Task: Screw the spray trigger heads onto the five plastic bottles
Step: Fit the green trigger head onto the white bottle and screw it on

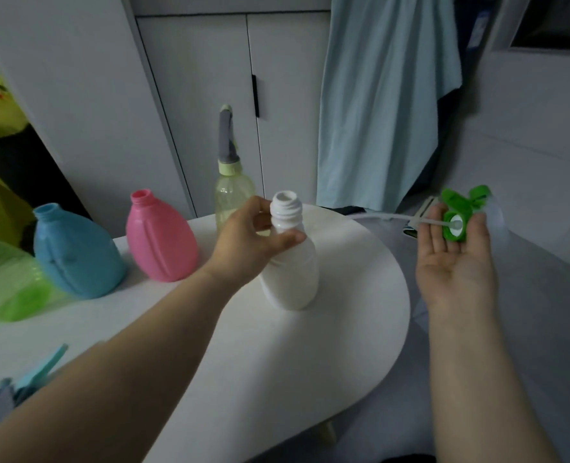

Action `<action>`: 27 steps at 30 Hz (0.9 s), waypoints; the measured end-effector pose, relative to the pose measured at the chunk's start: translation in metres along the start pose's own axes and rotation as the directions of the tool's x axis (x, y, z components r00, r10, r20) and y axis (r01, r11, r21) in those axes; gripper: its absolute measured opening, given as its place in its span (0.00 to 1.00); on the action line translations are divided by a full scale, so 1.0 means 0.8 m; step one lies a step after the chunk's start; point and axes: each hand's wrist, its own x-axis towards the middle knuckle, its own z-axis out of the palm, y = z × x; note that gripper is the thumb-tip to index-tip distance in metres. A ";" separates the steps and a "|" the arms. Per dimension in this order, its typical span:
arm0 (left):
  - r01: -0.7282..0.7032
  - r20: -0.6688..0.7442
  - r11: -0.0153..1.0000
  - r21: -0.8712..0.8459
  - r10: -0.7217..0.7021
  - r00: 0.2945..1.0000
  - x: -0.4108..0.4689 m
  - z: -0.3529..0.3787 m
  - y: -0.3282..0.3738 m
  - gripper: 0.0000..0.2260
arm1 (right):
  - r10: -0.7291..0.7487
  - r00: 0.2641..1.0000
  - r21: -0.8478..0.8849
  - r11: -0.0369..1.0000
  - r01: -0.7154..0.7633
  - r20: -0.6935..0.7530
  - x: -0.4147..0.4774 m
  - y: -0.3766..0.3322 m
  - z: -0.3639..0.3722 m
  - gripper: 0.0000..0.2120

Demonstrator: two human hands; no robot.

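5 bottles on table (343, 295): white bottle (290, 275), pink bottle (160, 242), blue bottle (76, 255) open-necked; green bottle (6, 282) cut by frame; yellow bottle (233, 192) has grey head (227, 138) fitted. Left hand (250, 242) grips white bottle neck. Right hand (454, 262), off table edge, fingers curled round 1 green trigger head (457, 212).

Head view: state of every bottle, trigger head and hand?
white bottle: upright, uncapped, neck gripped by left hand
green trigger head: off any bottle, held in right hand
pink bottle: standing, uncapped
blue bottle: standing, uncapped
yellow bottle: standing, grey trigger head on
green bottle: partly out of frame, neck unseen
loose trigger heads: lying on table, blurred
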 end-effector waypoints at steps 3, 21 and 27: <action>-0.001 -0.008 1.000 0.006 0.001 1.000 -0.004 0.001 0.001 0.15 | -0.048 0.998 0.021 0.999 0.048 0.033 -0.003 -0.009 0.031 0.08; 0.005 -0.011 0.996 -0.089 -0.006 1.000 -0.019 0.005 -0.011 0.13 | 0.342 0.742 -0.784 0.488 0.385 0.577 -0.035 0.066 0.100 0.08; 0.019 0.025 0.996 -0.092 -0.017 1.000 -0.018 0.000 -0.013 0.13 | 0.477 0.689 -0.824 0.454 0.339 0.546 -0.029 0.074 0.090 0.10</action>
